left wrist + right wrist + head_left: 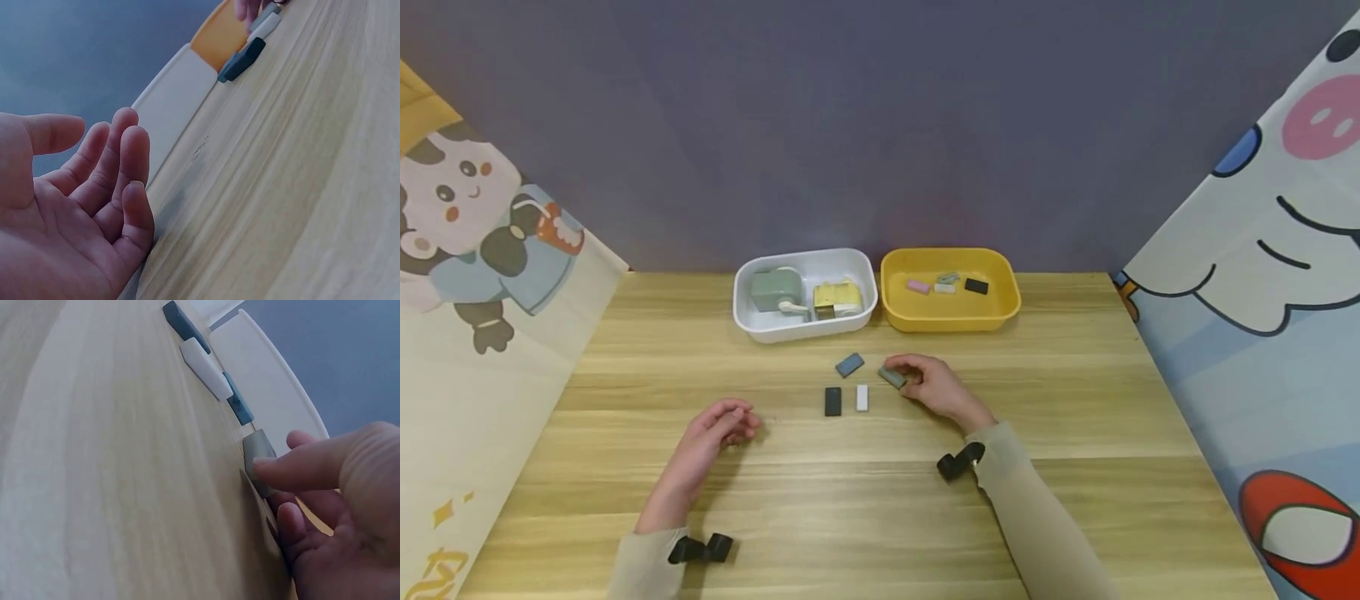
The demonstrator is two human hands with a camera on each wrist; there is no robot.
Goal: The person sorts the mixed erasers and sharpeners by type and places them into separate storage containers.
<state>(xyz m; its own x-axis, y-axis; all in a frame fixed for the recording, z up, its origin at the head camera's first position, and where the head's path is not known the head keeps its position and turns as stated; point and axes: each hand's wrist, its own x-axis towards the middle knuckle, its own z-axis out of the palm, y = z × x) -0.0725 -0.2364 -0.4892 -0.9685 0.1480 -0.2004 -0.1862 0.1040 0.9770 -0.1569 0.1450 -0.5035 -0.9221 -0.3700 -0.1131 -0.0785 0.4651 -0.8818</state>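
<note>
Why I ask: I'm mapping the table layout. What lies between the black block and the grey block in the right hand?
In the head view, a white block lies between the black block and the grey block that the right hand pinches.

Two tubs, the white tub (752, 321) and yellow tub (951, 317), stand side by side against the back wall. Before them, three small blocks (847, 387) clutter the middle. Bare table (865, 517) lies open nearer, between the forearms.
</note>
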